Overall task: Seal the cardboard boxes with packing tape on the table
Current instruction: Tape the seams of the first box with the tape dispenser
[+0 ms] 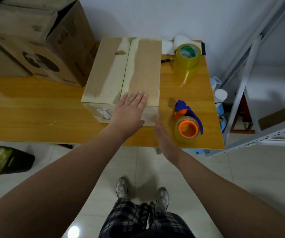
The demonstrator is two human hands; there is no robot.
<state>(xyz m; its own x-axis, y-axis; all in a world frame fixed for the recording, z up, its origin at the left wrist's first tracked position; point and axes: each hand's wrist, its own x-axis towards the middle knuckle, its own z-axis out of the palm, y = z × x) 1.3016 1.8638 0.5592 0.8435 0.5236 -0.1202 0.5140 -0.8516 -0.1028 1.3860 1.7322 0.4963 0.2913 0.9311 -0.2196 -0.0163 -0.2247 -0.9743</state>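
2 cardboard boxes on the counter point(35, 107): small box point(143, 69) at centre, flaps closed w/ pale tape along the mid seam, white label point(104, 112) on its near side; large box point(66, 48) behind-left, top flaps sagging inward, contents can't tell. 2 tape rolls: tall clear-yellow tape roll point(187, 60) upright at back right, and 1 roll in the blue/orange tape dispenser point(189, 125) near the front right edge, just right of the small box. 1 black pen point(167, 60) between small box & yellow roll; white paper point(168, 46) behind it. Left grip point(129, 110) lies flat on the small box's near top edge, fingers straight & together. Right grip point(164, 134) is edge-on, fingers straight, blurred, btwn the box's near right corner & the dispenser; contact w/ the box can't tell. Floor: pale tiles, 1 black bin point(20, 162) at left holding yellow-green crumpled stuff, 2 grey shoes point(162, 198). Counter is orange wood-grain, against a white wall; grey metal shelf rack point(244, 86) stands at right.
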